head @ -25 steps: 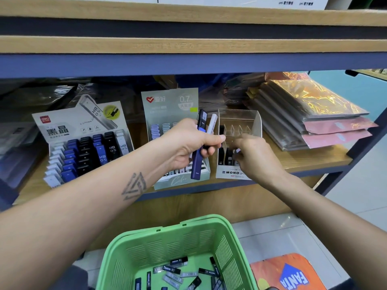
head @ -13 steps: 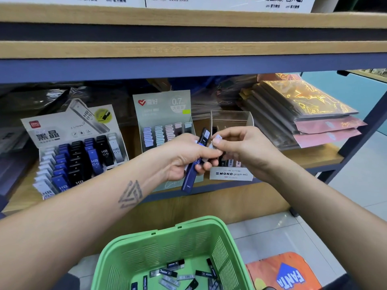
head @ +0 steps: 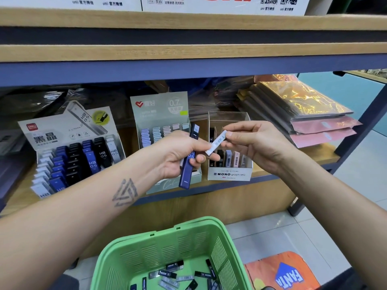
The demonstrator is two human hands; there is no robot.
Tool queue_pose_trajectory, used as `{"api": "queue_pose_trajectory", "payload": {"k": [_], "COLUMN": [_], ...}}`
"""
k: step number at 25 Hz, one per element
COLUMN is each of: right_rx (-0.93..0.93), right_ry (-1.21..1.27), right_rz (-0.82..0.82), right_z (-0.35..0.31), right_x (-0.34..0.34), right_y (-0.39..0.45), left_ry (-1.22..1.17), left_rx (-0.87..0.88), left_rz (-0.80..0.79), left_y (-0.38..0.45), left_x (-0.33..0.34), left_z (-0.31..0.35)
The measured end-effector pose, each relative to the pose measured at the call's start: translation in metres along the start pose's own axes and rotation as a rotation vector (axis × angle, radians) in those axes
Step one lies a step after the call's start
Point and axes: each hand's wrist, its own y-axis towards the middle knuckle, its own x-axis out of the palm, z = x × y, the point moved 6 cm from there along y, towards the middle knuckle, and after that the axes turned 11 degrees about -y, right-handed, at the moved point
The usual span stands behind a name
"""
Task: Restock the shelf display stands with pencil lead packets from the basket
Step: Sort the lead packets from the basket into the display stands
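**Both hands holding lead packets in front of the MONO stand**

The right hand point(head: 254, 144) is pinching a white packet point(head: 216, 142) between thumb and forefinger at its upper end; the barcode side is facing the camera and the packet is tilting down to the left. Its lower end is lying against the thumb of the left hand point(head: 181, 154), and whether that thumb is also gripping it cannot be told. The left hand is curling its fingers round a dark blue packet point(head: 190, 162), which is standing nearly upright with both ends projecting past the fist.

Both hands are hovering just in front of the shelf point(head: 278, 173). Directly behind the white packet, the MONO stand point(head: 230, 174) is sitting at the shelf's near edge, with several packets standing in its near slots. Just to its left, partly hidden by the left hand, the green 0.7 stand point(head: 161, 109) is showing rows of pastel packets. Farther left, the HB stand point(head: 69, 130) is holding blue, black and white packets in tilted rows. Stacked foil-wrapped pads point(head: 303, 107) are lying on the right of the shelf.

Near the camera, below the hands, the green basket point(head: 159, 254) is holding loose packets point(head: 173, 273) scattered on its floor.
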Motion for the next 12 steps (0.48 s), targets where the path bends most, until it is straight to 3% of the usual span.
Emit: {"api": "queue_pose_trajectory", "payload": {"k": [7, 12], "right_rx": [-0.067, -0.100], "right_ry": [-0.371, -0.814], "right_rz": [0.192, 0.331], "right_z": [-0.011, -0.005], "right_x": [-0.036, -0.060], "right_y": [-0.002, 0.001], "left_ry": [0.072, 0.043], "left_rx": [0.016, -0.040], "left_rz": [0.064, 0.035], "left_y": [0.013, 0.012], "left_x": [0.005, 0.010], "left_z": [-0.003, -0.006]}}
